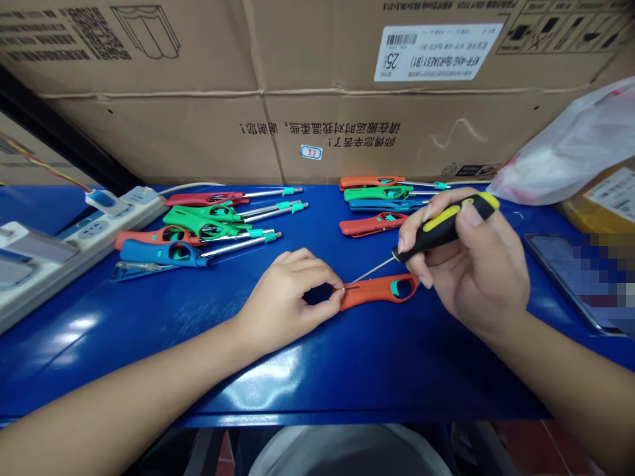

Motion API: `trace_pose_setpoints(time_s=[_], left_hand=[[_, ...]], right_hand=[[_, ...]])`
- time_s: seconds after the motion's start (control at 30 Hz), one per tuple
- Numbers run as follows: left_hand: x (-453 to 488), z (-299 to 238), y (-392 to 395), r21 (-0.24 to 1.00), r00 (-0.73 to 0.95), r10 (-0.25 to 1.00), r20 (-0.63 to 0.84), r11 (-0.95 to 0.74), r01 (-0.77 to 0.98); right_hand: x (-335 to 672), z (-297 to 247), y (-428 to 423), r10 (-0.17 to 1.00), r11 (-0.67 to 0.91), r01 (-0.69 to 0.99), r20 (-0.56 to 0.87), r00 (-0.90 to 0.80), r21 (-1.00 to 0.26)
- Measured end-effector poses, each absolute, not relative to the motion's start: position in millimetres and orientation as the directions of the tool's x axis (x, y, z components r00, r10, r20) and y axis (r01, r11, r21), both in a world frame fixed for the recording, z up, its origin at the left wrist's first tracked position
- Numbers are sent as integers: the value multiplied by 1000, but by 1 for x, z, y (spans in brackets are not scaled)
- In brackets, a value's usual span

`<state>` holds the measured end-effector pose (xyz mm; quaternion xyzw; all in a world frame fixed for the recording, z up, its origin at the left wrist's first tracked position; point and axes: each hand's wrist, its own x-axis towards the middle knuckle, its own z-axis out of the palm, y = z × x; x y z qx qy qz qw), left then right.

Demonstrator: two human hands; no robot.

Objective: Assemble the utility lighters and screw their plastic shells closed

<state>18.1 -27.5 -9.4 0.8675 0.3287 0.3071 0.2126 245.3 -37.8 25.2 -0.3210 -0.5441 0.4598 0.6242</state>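
Observation:
My left hand [292, 301] pinches the left end of an orange gas lighter [372, 291] lying on the blue table. In my right hand [476, 264] is a screwdriver [441, 225] with a black and yellow handle. Its thin metal shaft slants down to the left, and the tip is at the slot near my left fingertips. Whether the tip is inside the slot I cannot tell. The lighter's trigger loop, with a teal piece in it, lies to the right, just below my right fingers.
Several lighters, among them a blue one [163, 253], lie at the left; more, including a red one [370, 225], lie behind my hands. A power strip [89, 241] is at far left, a phone [570, 277] at right. Behind stand a cardboard box [198, 132] and a plastic bag [575, 145].

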Motion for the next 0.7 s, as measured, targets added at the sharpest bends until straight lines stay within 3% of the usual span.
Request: trace_pose_setpoints(time_s=[0.7], left_hand=[[17,-11,-27,548,606,700,377,-696,463]], right_hand=[[243,20,-42,881,442,-186,463,-92,-878]])
